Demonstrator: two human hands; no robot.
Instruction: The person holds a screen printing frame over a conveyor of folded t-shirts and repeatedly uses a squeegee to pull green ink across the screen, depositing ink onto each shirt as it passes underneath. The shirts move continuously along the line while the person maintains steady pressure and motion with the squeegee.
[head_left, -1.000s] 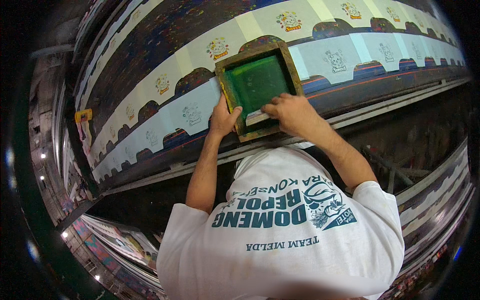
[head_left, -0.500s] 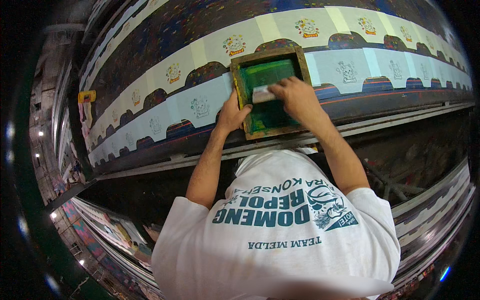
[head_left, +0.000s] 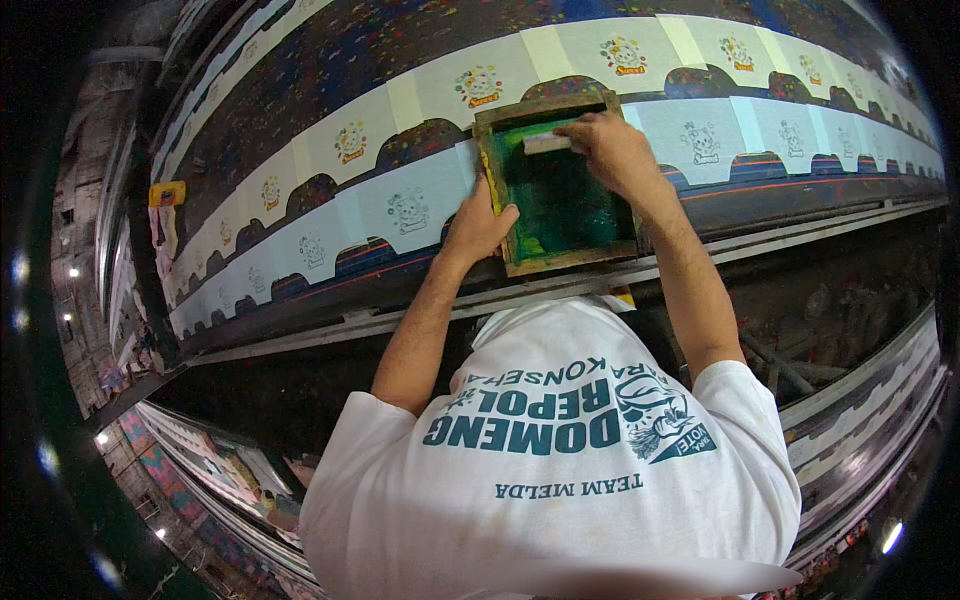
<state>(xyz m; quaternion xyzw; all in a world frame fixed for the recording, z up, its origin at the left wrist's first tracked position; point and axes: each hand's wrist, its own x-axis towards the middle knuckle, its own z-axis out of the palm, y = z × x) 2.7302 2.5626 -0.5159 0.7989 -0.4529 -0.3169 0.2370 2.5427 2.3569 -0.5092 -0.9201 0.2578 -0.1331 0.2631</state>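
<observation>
A wooden screen-printing frame (head_left: 572, 264) with green ink on its mesh lies over the nearer row of pale blue fabric pieces (head_left: 408, 208). My left hand (head_left: 478, 226) grips its left side rail, thumb on top and fingers around the outer edge. Inside the frame, close to its far end, my right hand (head_left: 612, 150) is closed on a small light-coloured squeegee (head_left: 546, 144). The blade's lower edge rests against the green mesh. What lies under the frame is hidden.
Beyond runs a row of cream fabric pieces (head_left: 545, 54) with colourful printed figures. The long dark table (head_left: 330, 65) is speckled with paint. A metal rail (head_left: 800, 219) borders its near edge. Far left hangs a yellow object (head_left: 167, 193).
My right hand has pushed the squeegee from mid-mesh toward the frame's far end. My left hand keeps hold of the frame, which appears slightly farther right in view.
</observation>
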